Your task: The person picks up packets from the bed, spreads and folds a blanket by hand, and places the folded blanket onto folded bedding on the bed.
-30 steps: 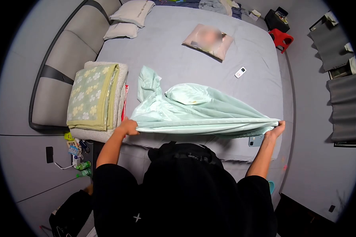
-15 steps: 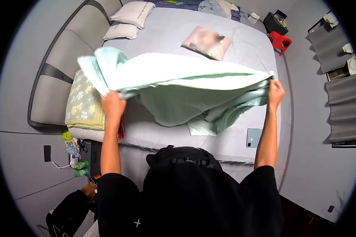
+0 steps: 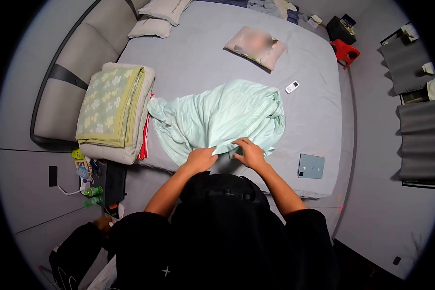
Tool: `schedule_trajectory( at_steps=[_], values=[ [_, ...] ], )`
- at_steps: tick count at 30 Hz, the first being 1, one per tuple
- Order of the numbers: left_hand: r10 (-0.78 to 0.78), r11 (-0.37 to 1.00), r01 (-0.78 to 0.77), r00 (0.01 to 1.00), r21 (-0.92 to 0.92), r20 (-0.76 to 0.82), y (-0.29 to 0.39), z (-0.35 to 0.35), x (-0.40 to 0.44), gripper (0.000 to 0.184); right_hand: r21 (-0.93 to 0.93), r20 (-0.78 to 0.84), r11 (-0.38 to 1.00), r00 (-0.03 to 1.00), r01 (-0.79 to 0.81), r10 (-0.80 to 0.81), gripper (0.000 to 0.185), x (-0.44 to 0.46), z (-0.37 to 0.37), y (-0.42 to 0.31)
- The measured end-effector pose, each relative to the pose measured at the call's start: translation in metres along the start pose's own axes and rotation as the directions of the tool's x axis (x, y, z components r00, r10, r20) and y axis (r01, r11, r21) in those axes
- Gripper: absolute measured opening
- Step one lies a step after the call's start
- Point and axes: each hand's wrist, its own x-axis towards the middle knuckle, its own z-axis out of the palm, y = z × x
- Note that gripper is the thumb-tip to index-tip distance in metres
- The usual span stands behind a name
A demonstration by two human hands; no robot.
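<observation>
A thin, light green sheet lies bunched and wrinkled on the near part of the bed. My left hand is closed on its near edge. Just to the right, my right hand has its fingers curled over the same edge, with the thumb lower down. A short stretch of the edge runs between both hands, close to my body. Folds hide most of the sheet's underside.
On the grey bed are a tablet, a white remote and a pink printed pillow. Folded bedding is stacked at the left by the headboard. A nightstand with bottles stands at near left.
My hands have come down and inward from wide apart, nearer my body. The stretched, raised sheet now lies bunched on the bed, uncovering the remote.
</observation>
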Motion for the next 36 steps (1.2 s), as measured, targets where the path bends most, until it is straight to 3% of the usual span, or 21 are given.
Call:
schedule_trajectory(
  at_steps=[5,9,10,12,16,21,22,27,31,36],
  values=[
    [0.200,0.977,-0.195,0.978,0.086,-0.057,0.020,-0.020,-0.007,0.032,0.171,0.108,0.979,0.986,0.107,-0.127,0.043,0.020,-0.012,-0.043],
    [0.281,0.954,-0.274,0.959,0.118,-0.046,0.032,-0.048,-0.017,0.029,0.244,0.072,0.910,0.929,0.336,-0.362,0.025,0.048,-0.005,-0.031],
    [0.296,0.948,-0.289,0.955,0.133,-0.033,0.032,-0.053,-0.018,0.028,0.259,0.157,0.926,0.934,0.276,-0.322,0.024,0.055,-0.019,-0.034],
    [0.317,0.948,-0.315,0.947,0.046,-0.042,0.010,-0.048,-0.015,0.028,0.340,0.151,0.919,0.953,0.201,-0.264,0.023,0.064,-0.040,-0.033],
    [0.395,0.917,-0.393,0.919,-0.067,0.020,-0.005,-0.066,-0.014,0.028,0.386,0.119,0.897,0.952,0.217,-0.282,0.017,0.061,-0.085,-0.049],
    [0.383,0.923,-0.380,0.922,-0.054,0.051,-0.024,-0.079,-0.010,0.028,0.506,-0.107,0.820,0.963,0.267,-0.248,0.011,0.052,-0.127,-0.031],
    [0.374,0.926,-0.370,0.926,-0.068,0.048,-0.022,-0.085,-0.011,0.028,0.511,-0.220,0.802,0.949,0.310,-0.226,0.009,0.049,-0.131,-0.024],
    [0.339,0.934,-0.340,0.940,-0.112,-0.022,-0.013,-0.101,-0.007,0.029,0.571,-0.385,0.773,0.922,0.277,-0.046,0.005,0.042,-0.148,0.024],
    [0.335,0.928,-0.344,0.939,-0.145,-0.081,-0.022,-0.106,-0.001,0.027,0.687,-0.434,0.687,0.892,0.236,0.127,0.007,0.035,-0.163,0.037],
    [0.278,0.924,-0.294,0.955,-0.244,-0.100,-0.025,-0.111,-0.006,0.025,0.681,-0.461,0.702,0.867,0.210,0.188,0.006,0.033,-0.167,0.048]
  ],
)
